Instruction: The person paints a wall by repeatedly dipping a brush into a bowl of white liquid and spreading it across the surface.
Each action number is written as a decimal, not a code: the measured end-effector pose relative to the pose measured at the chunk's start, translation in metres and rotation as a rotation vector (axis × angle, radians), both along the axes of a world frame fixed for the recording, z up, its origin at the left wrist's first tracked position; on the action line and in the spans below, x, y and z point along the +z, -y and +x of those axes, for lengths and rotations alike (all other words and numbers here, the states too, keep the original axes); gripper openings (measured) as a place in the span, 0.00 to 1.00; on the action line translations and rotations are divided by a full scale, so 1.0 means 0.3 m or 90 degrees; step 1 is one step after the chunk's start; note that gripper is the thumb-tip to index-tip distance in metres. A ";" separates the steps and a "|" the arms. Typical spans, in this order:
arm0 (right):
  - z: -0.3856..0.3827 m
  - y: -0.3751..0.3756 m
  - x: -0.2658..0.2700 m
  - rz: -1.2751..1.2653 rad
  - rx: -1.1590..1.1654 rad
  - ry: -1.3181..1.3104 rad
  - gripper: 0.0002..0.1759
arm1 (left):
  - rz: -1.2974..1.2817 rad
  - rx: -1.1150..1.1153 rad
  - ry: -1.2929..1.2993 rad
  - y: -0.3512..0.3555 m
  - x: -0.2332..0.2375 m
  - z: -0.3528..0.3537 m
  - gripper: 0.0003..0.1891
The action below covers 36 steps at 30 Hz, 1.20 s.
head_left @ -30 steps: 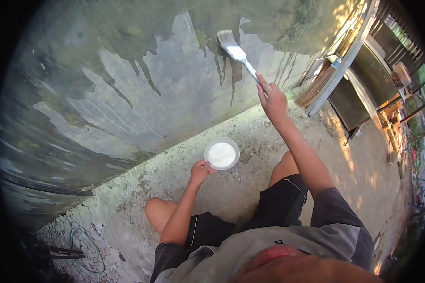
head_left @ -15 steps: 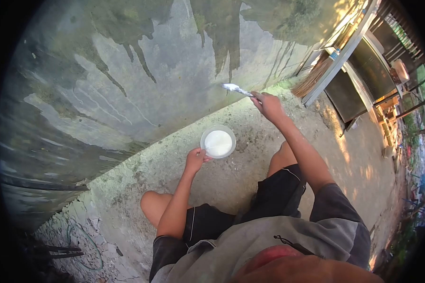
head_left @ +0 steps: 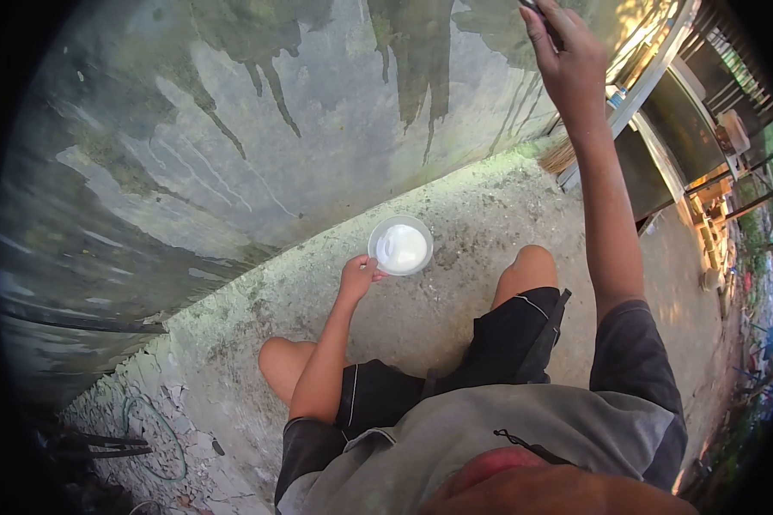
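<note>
Right hand [head_left: 571,64] has shot up from low by the wall [head_left: 232,129] to the top edge, fingers wrapped round the brush handle [head_left: 538,12] — bristles out of view. Left hand [head_left: 359,276] still pinches the rim of the bowl [head_left: 401,245] of white paint, out in front of the knees.

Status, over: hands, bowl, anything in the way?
Left hand on rim of round white bowl of white liquid. Right hand raised by stained grey wall, gripping dark handle, tip out of frame. Nothing blocking.
</note>
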State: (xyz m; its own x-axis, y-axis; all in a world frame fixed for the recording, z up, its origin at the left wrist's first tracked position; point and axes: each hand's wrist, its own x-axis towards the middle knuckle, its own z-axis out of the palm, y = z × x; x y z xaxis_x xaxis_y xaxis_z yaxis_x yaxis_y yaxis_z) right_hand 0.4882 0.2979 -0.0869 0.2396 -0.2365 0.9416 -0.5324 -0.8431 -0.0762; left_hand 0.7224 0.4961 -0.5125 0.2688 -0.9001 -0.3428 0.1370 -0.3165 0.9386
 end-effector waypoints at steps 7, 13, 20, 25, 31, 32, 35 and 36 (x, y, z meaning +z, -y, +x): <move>0.091 0.087 -0.581 0.158 -0.044 -0.099 0.26 | 0.021 0.006 0.018 -0.022 0.070 0.073 0.12; 0.020 -0.006 -1.072 0.398 -0.086 -0.277 0.22 | 0.004 0.050 -0.015 -0.041 0.071 0.115 0.12; 0.009 0.032 -1.097 0.484 -0.034 -0.402 0.17 | 0.022 0.053 0.003 -0.056 0.057 0.121 0.12; 0.047 0.052 -0.638 0.336 -0.089 -0.299 0.15 | 0.016 0.035 0.012 -0.033 0.059 0.111 0.12; 0.023 -0.018 -0.116 0.114 -0.003 -0.081 0.16 | -0.001 0.020 0.015 -0.011 0.066 0.089 0.12; 0.031 -0.052 -0.057 0.117 0.019 -0.048 0.18 | -0.002 0.018 0.009 -0.007 0.063 0.088 0.12; 0.072 -0.125 0.048 0.109 0.053 0.041 0.18 | 0.000 0.024 0.008 0.001 0.055 0.081 0.11; 0.103 -0.096 0.036 0.133 0.133 0.121 0.17 | 0.000 0.024 0.009 0.001 0.055 0.082 0.11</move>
State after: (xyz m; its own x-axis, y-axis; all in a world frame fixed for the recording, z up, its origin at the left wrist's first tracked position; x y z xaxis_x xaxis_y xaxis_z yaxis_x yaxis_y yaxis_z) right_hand 0.5190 0.3266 -0.0760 0.1286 -0.3939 0.9101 -0.3105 -0.8876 -0.3402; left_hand 0.7471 0.4959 -0.4960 0.3075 -0.8889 -0.3395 0.1359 -0.3121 0.9403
